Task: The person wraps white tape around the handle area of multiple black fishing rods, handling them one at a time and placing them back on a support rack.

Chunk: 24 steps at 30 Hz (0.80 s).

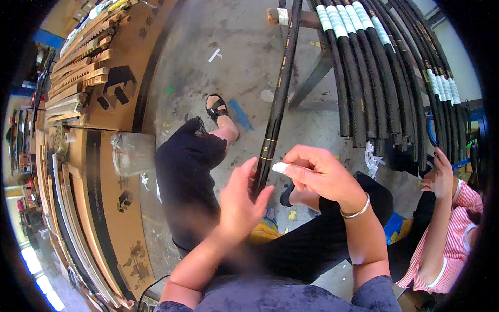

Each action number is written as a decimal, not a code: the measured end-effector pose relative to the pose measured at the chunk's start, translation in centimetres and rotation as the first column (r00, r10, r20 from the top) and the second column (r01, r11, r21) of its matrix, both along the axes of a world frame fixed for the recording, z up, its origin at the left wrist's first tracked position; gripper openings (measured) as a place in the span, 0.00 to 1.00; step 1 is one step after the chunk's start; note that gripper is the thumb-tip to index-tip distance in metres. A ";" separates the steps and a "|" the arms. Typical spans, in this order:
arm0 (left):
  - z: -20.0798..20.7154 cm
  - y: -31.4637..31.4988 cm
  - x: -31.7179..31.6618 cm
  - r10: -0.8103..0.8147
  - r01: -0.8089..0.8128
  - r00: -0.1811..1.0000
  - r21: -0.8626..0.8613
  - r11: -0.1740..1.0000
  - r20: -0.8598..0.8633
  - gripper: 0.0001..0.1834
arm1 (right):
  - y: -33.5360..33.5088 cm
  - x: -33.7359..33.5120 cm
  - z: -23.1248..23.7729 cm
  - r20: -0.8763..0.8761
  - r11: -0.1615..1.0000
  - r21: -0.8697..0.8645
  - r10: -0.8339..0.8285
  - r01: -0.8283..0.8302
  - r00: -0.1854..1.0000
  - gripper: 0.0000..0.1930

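Note:
A long black pole (278, 104) with gold bands and markings near its lower end slants down toward me between my knees. My left hand (241, 197) is at that lower end, fingers and thumb spread to either side of it without closing round it. Just right of the pole, my right hand (322, 174) pinches a small white strip (280, 167), perhaps tape, between thumb and fingers. The strip's free end points at the pole, close beside it. A metal bangle (356, 207) circles my right wrist.
Several black poles with white wrapped bands (353, 21) lie over a wooden rack bar (304, 18) at right. Cardboard boxes (119, 208) and bundled wooden strips (88, 67) fill the left. A clear plastic bag (132, 153) hangs there. Beside me at right, another person's hand (442, 174) is raised near the poles.

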<state>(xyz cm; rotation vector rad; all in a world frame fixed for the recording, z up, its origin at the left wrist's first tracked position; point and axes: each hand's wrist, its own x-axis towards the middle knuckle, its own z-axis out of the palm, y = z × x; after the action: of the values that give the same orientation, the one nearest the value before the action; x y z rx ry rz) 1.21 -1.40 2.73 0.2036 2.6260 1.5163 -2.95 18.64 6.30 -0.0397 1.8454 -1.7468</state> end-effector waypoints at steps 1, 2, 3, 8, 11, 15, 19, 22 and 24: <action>0.4 0.3 0.1 0.006 -0.008 1.000 -0.054 0.999 -0.024 0.34 | -0.1 -0.1 -0.1 0.046 1.000 0.014 0.001 -0.001 0.999 0.07; 0.5 0.4 0.1 0.011 -0.017 0.999 -0.108 0.994 -0.049 0.35 | -0.3 -0.2 -0.1 0.091 1.000 0.028 0.001 -0.003 0.996 0.07; 0.0 0.3 0.1 -0.039 0.000 0.981 -0.200 0.980 -0.189 0.35 | -0.5 -0.3 -0.1 0.135 0.999 0.040 0.003 -0.009 0.991 0.08; -0.2 0.3 0.2 -0.115 0.031 0.949 -0.277 0.960 -0.294 0.29 | -1.3 -0.7 -1.0 0.149 1.000 0.025 -0.014 0.010 0.989 0.08; 0.0 0.3 0.0 -0.169 0.051 0.928 -0.336 0.940 -0.332 0.28 | -1.4 -1.1 -0.8 0.154 0.999 0.031 -0.014 0.009 0.988 0.08; 0.2 0.4 -0.1 -0.196 0.063 0.924 -0.376 0.924 -0.328 0.28 | -1.3 -1.2 -1.0 0.162 1.000 0.017 -0.016 0.013 0.987 0.09; 0.0 0.6 -0.2 -0.175 0.056 0.932 -0.352 0.934 -0.318 0.28 | -1.2 -1.6 -0.4 0.221 0.999 0.044 -0.012 0.002 0.975 0.09; -0.1 0.7 -0.2 -0.167 0.050 0.935 -0.352 0.935 -0.312 0.29 | -1.1 -1.6 -0.6 0.208 1.000 0.027 0.007 -0.012 0.978 0.10; -0.1 0.6 -0.2 -0.169 0.051 0.933 -0.348 0.936 -0.318 0.30 | -1.2 -1.6 -0.8 0.171 1.000 -0.007 0.004 -0.003 0.985 0.10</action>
<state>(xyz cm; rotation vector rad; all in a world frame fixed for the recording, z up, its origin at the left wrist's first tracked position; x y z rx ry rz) 1.01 -0.80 2.63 0.6273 3.0259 1.0515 -4.54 17.43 5.53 0.1016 1.7142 -1.6985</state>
